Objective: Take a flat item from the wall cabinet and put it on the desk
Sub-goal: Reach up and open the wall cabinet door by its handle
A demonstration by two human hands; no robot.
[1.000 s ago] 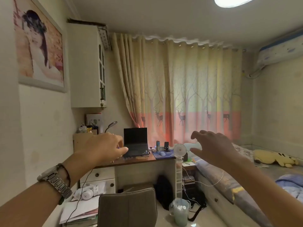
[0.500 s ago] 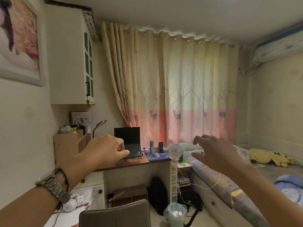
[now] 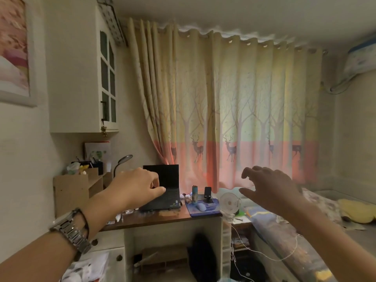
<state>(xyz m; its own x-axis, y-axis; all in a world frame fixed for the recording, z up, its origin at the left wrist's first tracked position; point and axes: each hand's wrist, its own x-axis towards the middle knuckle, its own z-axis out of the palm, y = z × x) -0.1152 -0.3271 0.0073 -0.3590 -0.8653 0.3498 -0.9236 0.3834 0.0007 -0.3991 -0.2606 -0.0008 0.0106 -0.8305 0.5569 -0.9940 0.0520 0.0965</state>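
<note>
The white wall cabinet hangs high on the left wall, its glass-paned door shut; what is inside cannot be made out. Below it stands the brown-topped desk with an open black laptop. My left hand, a metal watch on its wrist, floats in front of the desk with fingers loosely curled and nothing in it. My right hand is stretched out to the right, fingers apart and empty. Both hands are well below the cabinet.
A wooden shelf unit with clutter and a desk lamp stand on the desk's left. A blue mouse pad, a small fan, a bed on the right and a deer-print curtain behind.
The view has moved closer to the desk and cabinet, which now appear larger. Both hands stay raised and empty in much the same pose.
</note>
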